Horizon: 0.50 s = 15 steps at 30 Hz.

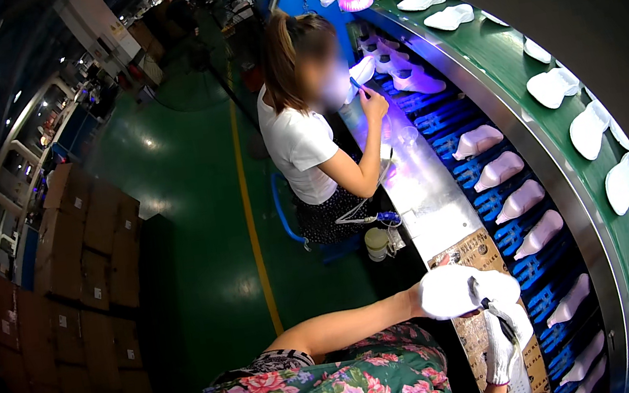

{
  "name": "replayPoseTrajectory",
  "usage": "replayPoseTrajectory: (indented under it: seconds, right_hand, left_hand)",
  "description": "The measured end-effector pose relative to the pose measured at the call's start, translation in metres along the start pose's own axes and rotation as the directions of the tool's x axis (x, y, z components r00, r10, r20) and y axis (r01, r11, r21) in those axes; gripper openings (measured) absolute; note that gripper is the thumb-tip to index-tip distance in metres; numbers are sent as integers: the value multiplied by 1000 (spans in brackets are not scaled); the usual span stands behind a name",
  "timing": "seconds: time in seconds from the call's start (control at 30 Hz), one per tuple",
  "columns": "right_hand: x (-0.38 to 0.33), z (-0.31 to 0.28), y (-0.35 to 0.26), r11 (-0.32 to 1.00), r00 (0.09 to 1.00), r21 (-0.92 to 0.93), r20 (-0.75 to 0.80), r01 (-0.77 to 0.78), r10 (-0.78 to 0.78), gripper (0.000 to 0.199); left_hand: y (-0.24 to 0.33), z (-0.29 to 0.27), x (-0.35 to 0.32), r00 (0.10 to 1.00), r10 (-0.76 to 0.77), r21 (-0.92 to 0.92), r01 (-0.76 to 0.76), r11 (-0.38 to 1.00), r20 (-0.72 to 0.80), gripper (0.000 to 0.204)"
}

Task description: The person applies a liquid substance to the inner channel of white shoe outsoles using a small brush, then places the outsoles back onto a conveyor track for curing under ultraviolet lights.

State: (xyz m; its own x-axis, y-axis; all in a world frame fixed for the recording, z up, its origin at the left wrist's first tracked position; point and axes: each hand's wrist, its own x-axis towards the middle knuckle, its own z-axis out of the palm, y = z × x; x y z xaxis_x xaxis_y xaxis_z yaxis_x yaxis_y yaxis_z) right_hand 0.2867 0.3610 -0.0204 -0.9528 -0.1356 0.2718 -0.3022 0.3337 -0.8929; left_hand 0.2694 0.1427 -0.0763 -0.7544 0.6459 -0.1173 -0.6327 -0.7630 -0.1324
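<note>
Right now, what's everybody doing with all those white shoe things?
This person's left hand, mostly hidden, holds a white shoe sole, with the white-gloved right hand close against it. A co-worker ahead holds a blue tool by another sole, near a glowing lamp. Pinkish soles sit in a row alongside, and more white ones lie on the green belt.

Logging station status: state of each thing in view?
White shoe part: held up
Left hand: holding it, mostly hidden
Right hand: white-gloved, close beneath it, grip unclear
Lamp: lit, pinkish-purple
Green belt: loaded, motion unclear
Pinkish shoe part: lying in a row of others
Cardboard boxes: stacked
</note>
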Motion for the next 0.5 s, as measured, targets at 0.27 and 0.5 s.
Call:
replayPoseTrajectory:
  seconds: [0.27, 0.5]
  right_hand:
    - [12, 1, -39, 998, 996, 68, -87, 6, 0, 15]
    - [17, -14, -62, 1000, 988, -26, -152, 8, -12, 11]
  left_hand:
    - [-14, -16, -5, 998, -14, 200, 3, 980, 54, 75]
    - [-32, 22, 4, 991, 107, 292, -80, 953, -76, 84]
